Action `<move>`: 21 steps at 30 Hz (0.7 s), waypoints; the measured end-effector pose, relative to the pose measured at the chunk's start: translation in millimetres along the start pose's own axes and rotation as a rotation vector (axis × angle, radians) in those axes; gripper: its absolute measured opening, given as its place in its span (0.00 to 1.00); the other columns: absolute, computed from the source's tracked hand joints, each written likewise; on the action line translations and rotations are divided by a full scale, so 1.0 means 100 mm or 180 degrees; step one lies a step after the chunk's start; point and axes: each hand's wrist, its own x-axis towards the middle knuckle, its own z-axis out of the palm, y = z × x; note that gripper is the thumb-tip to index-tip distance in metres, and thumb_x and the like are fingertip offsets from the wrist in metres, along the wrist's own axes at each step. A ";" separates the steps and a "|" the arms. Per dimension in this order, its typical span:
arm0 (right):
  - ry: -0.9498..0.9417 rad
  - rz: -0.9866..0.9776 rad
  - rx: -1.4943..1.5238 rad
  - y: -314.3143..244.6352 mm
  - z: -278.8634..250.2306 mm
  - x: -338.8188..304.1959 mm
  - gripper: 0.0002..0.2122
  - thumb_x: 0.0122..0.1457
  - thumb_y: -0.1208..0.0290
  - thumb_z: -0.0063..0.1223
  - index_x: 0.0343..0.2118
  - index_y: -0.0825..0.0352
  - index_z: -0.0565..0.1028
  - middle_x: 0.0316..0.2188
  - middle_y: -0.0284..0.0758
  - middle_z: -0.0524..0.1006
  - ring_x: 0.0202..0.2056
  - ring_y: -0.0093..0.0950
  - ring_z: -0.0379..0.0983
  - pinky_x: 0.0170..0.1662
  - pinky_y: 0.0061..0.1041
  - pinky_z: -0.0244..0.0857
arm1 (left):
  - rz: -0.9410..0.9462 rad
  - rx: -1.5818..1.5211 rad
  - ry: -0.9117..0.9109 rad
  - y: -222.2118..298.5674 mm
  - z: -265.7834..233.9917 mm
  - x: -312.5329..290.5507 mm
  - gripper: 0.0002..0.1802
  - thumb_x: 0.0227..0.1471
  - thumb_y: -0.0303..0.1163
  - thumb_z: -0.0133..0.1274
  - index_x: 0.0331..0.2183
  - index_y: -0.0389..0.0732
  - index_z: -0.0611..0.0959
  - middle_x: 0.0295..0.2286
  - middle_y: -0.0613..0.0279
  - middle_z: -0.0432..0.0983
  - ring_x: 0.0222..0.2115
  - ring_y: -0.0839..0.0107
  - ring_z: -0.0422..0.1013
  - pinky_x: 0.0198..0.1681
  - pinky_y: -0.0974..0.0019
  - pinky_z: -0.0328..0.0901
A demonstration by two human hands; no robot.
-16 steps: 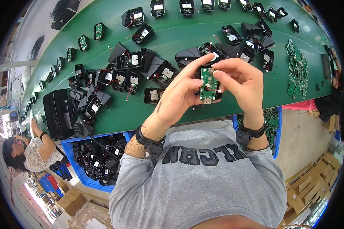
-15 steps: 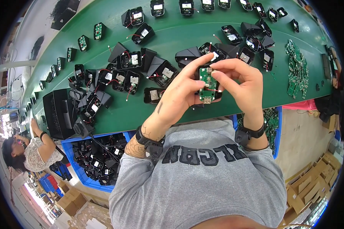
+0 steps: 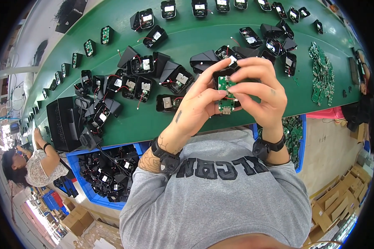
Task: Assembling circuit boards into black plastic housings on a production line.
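Observation:
A green circuit board (image 3: 222,84) with a metal USB port at its near end is held upright before me. Closed around it is my left hand (image 3: 197,97), its thumb pressed on the board's left edge. A black plastic housing (image 3: 218,74) shows behind the board, partly hidden by my fingers. A thin red wire (image 3: 227,98) crosses the board. My right hand (image 3: 265,92) bends over the board's right side, thumb and forefinger closed near the wire's end; what they pinch is too small to make out.
Black housings (image 3: 142,65) with red wires crowd the green table (image 3: 187,43). A heap of circuit boards (image 3: 322,76) lies at right. Blue bins (image 3: 81,176) of parts stand below the near edge. At far left another person (image 3: 41,166) works beside a black laptop-like case (image 3: 62,124).
My right fingers have shifted from the board's top end down its right edge toward the wire end, and the hand's other fingers have lifted and spread. My left hand keeps its hold.

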 end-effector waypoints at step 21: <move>-0.0808 0.0412 -0.0677 -0.07 -0.15 0.03 0.29 0.30 0.60 0.72 0.39 0.64 0.75 0.46 0.33 0.74 0.56 0.41 0.63 0.57 0.46 0.55 | 0.0306 0.0047 0.0287 -0.07 0.05 0.00 0.34 0.54 0.23 0.39 0.62 0.41 0.54 0.51 0.53 0.64 0.50 0.63 0.67 0.50 0.50 0.70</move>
